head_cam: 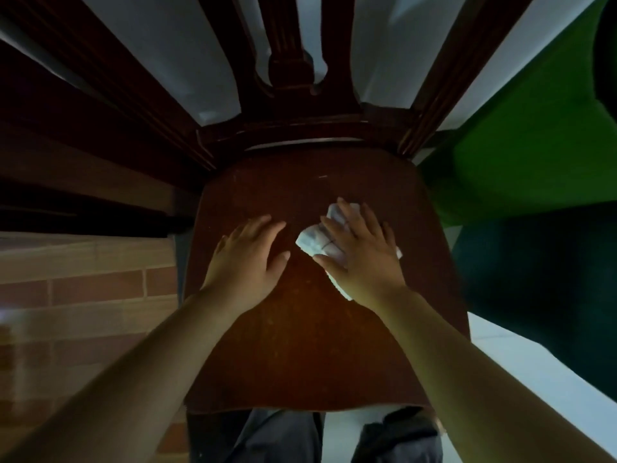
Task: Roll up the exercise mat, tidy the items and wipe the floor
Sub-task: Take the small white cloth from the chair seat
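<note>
Count, hands: two, both bare, both on the seat.
Count, other: one chair, one cloth, two trouser legs, one green thing.
Chair: dark wood. The seat (300, 345) filled the centre of view, and the slatted back (287, 71) rose at 12 o'clock.
Left hand (247, 259): lay palm down on the seat, just left of centre. Fingers were straight and loosely spread, pointing toward 1 o'clock, and held nothing.
Right hand (364, 259): lay palm down on the cloth. Fingers were spread and straight, pressing it flat against the seat, with no pinch.
Cloth (312, 243): white and crumpled, on the seat under the right hand. Its edges showed at 10 o'clock of the hand, by the thumb, and a scrap showed at the hand's 3 o'clock side.
Hands, relation: side by side, near each other but not touching. The left thumb was just short of the cloth.
Green thing (521, 155): a bright green surface at 2 o'clock, beside the seat. Could not tell what it was.
Dark shape (534, 295): teal-black mass at 3 o'clock, below the green. Could not make it out.
Floor, left (83, 295): brick pattern at 8 to 9 o'clock.
Floor, right (500, 355): pale, at 4 o'clock.
Trousers (277, 439): grey, at 6 o'clock, below the seat's front edge.
</note>
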`<state>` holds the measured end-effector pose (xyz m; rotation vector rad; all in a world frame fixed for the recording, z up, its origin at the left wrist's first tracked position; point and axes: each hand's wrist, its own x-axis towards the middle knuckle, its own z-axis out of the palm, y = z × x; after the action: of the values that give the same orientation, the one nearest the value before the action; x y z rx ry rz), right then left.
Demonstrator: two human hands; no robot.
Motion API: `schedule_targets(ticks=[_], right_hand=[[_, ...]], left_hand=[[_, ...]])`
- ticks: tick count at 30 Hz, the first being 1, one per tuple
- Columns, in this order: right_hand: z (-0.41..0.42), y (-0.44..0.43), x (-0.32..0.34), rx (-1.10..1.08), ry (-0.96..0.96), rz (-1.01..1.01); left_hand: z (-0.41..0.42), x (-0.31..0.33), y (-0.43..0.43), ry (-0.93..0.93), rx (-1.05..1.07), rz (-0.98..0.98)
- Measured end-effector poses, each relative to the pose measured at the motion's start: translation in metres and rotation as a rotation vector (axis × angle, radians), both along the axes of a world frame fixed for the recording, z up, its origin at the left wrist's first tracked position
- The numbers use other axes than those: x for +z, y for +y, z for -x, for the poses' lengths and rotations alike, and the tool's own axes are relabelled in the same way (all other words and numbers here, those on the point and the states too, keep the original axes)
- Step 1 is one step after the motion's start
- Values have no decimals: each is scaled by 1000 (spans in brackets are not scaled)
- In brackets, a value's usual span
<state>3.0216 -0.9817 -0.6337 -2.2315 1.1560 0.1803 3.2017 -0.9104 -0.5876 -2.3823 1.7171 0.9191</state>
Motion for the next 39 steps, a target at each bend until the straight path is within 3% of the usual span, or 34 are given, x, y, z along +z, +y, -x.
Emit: schedule_targets(ticks=[4, 10, 23, 32, 39], right_hand=[[12, 21, 3, -4, -15, 118], [38, 42, 44, -207, -21, -11], [110, 116, 306, -667, -250, 9], [227, 144, 437, -983, -392, 229], [347, 190, 473, -1194, -455, 398]], left_hand=[[-1, 10, 6, 24, -24, -60], [17, 56, 7, 67, -113, -44], [96, 297, 2, 135, -293, 110], [217, 416, -11, 192, -595, 245], [352, 463, 10, 270, -851, 228]])
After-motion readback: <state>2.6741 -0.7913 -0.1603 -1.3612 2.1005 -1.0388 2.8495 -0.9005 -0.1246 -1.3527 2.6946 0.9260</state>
